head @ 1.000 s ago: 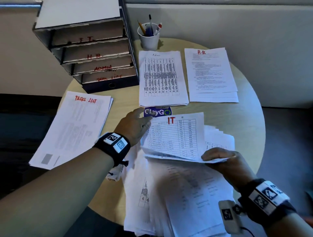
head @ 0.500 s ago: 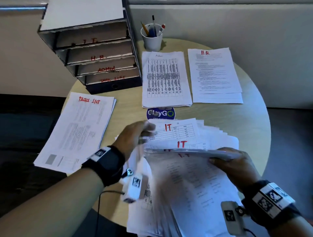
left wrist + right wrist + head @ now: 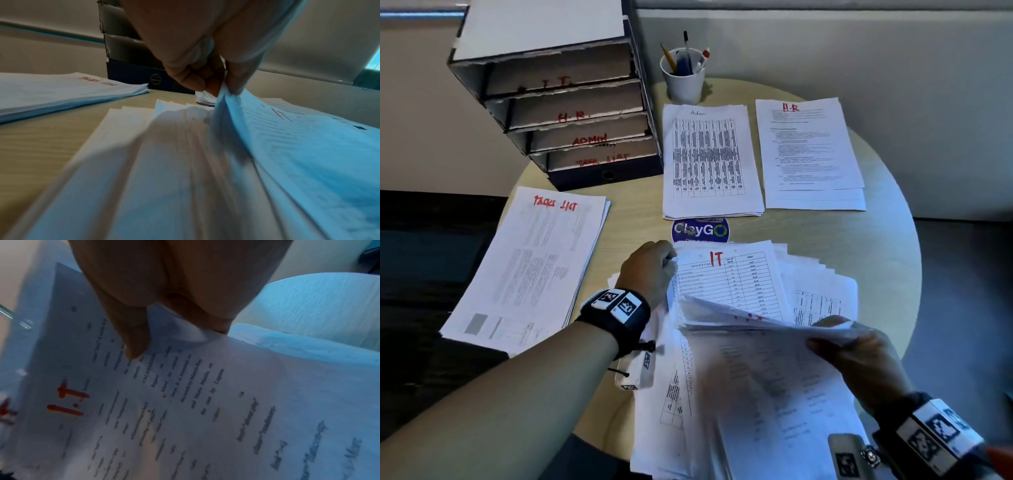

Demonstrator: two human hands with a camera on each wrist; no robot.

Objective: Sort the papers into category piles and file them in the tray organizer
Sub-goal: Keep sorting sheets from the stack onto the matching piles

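Right hand (image 3: 859, 356) pinching lifted sheets (image 3: 756, 322) at right edge, thumb on top. Left hand (image 3: 650, 270) pinching left edge of IT-marked paper (image 3: 729, 281) atop fanned loose stack (image 3: 750, 411) near table (image 3: 876, 260) front. Beyond: Tasks List pile (image 3: 527, 270) lying left, Admin pile (image 3: 709, 161) and H.R pile (image 3: 811, 154) lying center-right. Tray organizer (image 3: 565, 99) standing far left, pen cup (image 3: 683, 80) beside it.

On the counter (image 3: 825, 240), the tray organizer (image 3: 571, 113) stands far left, the pen cup (image 3: 683, 80) to its right. Before them lie the Admin pile (image 3: 709, 161) and, right of it, the H.R pile (image 3: 811, 154). The Tasks List pile (image 3: 530, 270) lies at my left, the unsorted papers (image 3: 756, 394) nearest me.
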